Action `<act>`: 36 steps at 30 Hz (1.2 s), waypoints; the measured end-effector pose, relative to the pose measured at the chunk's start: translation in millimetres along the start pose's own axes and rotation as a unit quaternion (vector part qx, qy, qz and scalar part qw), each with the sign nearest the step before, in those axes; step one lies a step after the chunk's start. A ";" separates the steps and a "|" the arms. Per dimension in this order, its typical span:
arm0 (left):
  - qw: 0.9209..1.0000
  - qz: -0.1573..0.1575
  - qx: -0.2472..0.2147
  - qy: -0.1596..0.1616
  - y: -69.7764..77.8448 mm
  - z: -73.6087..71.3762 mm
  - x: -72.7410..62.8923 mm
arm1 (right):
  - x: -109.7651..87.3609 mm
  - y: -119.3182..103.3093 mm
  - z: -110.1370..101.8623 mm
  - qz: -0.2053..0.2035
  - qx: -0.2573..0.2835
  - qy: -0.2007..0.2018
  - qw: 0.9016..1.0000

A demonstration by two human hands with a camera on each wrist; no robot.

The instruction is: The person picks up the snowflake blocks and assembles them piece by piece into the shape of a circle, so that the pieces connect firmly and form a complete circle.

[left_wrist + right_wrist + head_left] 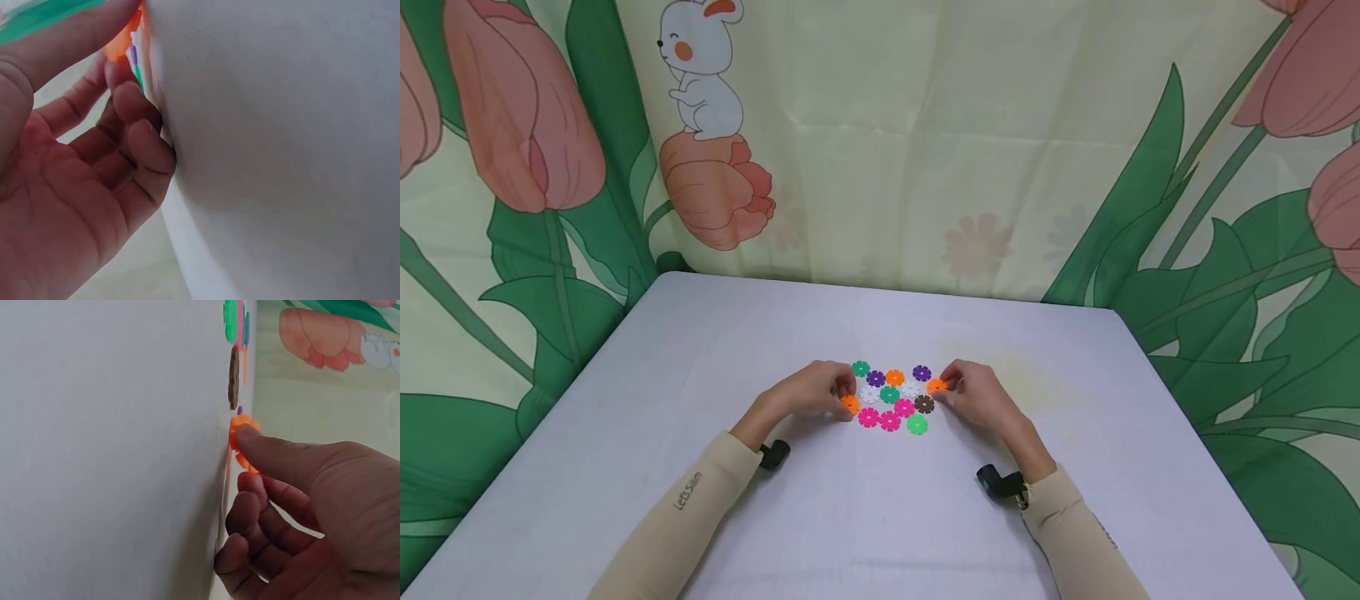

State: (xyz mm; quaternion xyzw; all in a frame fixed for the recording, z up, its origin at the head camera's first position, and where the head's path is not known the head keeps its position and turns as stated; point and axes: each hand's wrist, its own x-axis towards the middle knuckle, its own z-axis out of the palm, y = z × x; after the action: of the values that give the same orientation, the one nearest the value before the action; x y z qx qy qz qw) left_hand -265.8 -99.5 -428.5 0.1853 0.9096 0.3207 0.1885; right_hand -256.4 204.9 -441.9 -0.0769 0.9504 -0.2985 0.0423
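Note:
My left hand [822, 389] pinches an orange snowflake disc [850, 405] at the left end of a group of notched plastic discs. In the left wrist view that orange disc [119, 45] shows between thumb and fingers. Across from it, my right hand [979, 393] pinches another orange snowflake disc [936, 386] at the group's right end; the right wrist view shows this disc [244, 440] tilted up under the thumb. Between the hands lie pink discs [890, 421], white discs [910, 389], a brown disc [923, 404], a light green disc [917, 424] and several purple, green and orange ones.
A white cloth covers the table [865, 508], whose far edge meets a curtain [880, 167] printed with tulips and a rabbit. Black wrist cameras [1000, 482] are strapped at both sleeve cuffs, low over the cloth.

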 end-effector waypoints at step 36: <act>0.999 0.023 -0.047 0.008 0.9 -3.4 1.9 | -1.3 6.3 -17.3 -0.034 -0.034 -0.067 0.997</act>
State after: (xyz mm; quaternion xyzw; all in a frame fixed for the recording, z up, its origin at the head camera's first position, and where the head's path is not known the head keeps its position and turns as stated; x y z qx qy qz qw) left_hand -268.8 -99.7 -425.8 0.1943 0.8903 0.3689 0.1829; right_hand -258.0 219.9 -431.3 -0.1307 0.9519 -0.2612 0.0929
